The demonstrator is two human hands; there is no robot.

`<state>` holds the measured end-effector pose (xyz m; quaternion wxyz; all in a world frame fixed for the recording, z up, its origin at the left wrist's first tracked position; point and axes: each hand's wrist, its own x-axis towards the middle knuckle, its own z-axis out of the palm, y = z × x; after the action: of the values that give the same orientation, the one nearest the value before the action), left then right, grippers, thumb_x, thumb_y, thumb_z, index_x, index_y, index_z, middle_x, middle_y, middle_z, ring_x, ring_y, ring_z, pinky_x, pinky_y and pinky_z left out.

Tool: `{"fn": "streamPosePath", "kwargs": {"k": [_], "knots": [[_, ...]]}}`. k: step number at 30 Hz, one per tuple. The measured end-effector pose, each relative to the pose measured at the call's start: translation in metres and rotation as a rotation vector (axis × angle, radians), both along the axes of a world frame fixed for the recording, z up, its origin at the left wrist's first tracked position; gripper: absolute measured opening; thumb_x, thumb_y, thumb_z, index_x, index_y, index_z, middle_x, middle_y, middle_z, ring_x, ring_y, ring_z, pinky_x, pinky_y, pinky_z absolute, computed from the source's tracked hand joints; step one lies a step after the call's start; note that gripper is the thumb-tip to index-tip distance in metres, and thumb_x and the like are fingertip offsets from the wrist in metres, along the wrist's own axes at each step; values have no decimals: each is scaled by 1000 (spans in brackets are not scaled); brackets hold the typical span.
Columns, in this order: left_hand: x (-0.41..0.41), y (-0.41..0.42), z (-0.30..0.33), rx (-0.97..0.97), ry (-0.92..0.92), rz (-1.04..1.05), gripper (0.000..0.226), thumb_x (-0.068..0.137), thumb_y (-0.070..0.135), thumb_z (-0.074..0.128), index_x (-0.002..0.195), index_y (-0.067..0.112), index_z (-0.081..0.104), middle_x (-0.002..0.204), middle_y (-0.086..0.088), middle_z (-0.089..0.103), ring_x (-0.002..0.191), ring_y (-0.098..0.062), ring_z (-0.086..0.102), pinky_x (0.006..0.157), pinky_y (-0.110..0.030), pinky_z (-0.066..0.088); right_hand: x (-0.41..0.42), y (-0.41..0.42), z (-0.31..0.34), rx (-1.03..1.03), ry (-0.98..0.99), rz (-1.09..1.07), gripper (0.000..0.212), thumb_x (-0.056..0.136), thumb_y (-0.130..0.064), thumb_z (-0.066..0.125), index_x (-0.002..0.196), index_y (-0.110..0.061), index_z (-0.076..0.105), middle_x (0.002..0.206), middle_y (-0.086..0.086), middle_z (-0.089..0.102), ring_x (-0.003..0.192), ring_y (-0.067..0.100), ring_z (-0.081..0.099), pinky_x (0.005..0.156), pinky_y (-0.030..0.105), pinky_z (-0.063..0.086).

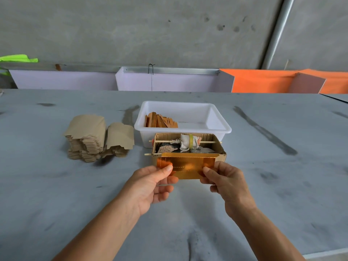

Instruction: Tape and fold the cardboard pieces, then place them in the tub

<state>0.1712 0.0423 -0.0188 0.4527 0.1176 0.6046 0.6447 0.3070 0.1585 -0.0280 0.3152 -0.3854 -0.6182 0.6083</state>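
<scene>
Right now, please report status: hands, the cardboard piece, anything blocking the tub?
Left hand and right hand pinch the gold cardboard piece at its ends. Piece unfolded, held above table. Small cardboard box stands before white tub.

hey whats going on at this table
A person is holding a shiny gold cardboard piece up in both hands, the left hand pinching its left end and the right hand its right end. Just behind it sits a small brown cardboard box with sticks through it and a roll of tape. Beyond that, a white tub already holds several folded pieces. A stack of flat unfolded pieces waits to the left on the grey table.
</scene>
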Motion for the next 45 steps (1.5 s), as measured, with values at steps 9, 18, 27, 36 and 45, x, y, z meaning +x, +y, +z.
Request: {"fn": "streamPosePath", "kwargs": {"k": [9, 18, 27, 36, 45], "knots": [[2, 2, -10, 197, 109, 152, 13, 71, 15, 72, 80, 6, 68, 71, -13, 71, 53, -13, 62, 48, -22, 52, 3, 0, -3, 342, -174, -102, 11, 86, -24, 68, 76, -29, 69, 45, -9, 47, 45, 10, 46, 47, 25, 37], [3, 1, -9, 163, 121, 77, 22, 72, 17, 72, 91, 8, 70, 75, -9, 73, 56, -12, 64, 50, -23, 52, 8, 2, 3, -113, 74, 118, 9, 93, -13, 57, 98, -9, 64, 79, 8, 74, 50, 16, 64, 44, 22, 46], [-2, -1, -13, 171, 94, 128, 6, 83, 5, 64, 82, -1, 66, 67, -11, 70, 59, -16, 64, 53, -23, 56, 8, 4, 2, -207, 93, 161, 8, 82, -6, 67, 77, -1, 68, 75, 15, 72, 61, 13, 64, 56, 22, 49], [4, 2, -19, 277, 403, 250, 8, 79, -1, 69, 73, 4, 68, 60, -7, 69, 50, -13, 62, 50, -21, 53, -1, -3, -5, -234, 212, 14, 15, 76, 2, 71, 83, -4, 59, 69, 11, 70, 63, 17, 71, 54, 22, 51], [9, 9, -26, 360, 500, 354, 20, 78, -6, 68, 86, 11, 61, 59, -6, 68, 48, -12, 59, 48, -21, 49, -11, -17, -13, -376, 436, -123, 42, 78, 10, 66, 105, -18, 52, 69, 9, 60, 60, 18, 70, 53, 21, 53]]}}
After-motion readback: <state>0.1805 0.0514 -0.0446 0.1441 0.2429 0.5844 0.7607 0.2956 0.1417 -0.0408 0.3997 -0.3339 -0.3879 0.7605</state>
